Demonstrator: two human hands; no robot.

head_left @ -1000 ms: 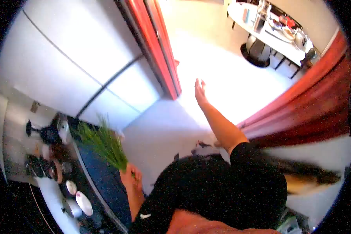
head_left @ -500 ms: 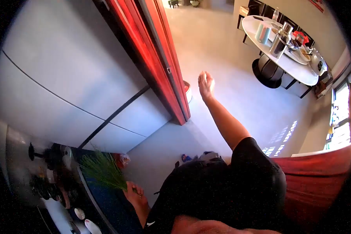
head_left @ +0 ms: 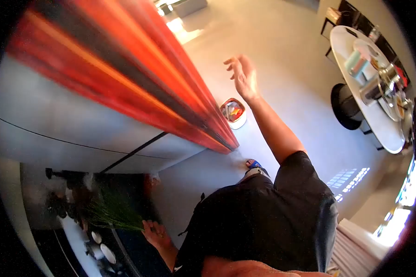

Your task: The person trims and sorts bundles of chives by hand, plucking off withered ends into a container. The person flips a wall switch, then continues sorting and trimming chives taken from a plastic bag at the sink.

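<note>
Near the flat, dark cabinet front (head_left: 135, 247) is the feathery bunch of long, thin green stalks (head_left: 113, 215), probably light, limp and easily bruised, best taken at its gathered stem end. The right hand (head_left: 246, 79) is raised, empty, its fingers loosely open; the left hand (head_left: 156, 234) has its fingers closed around the stems.

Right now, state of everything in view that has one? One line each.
Left hand: closed around the green stalks.
Green stalks: held in a bunch, tips fanned out.
Right hand: raised, open, empty, fingers slightly bent.
White bin: open-topped, upright, items inside.
White table: laden with tableware.
Blue sandal: worn on a foot.
Grey panels: look closed.
</note>
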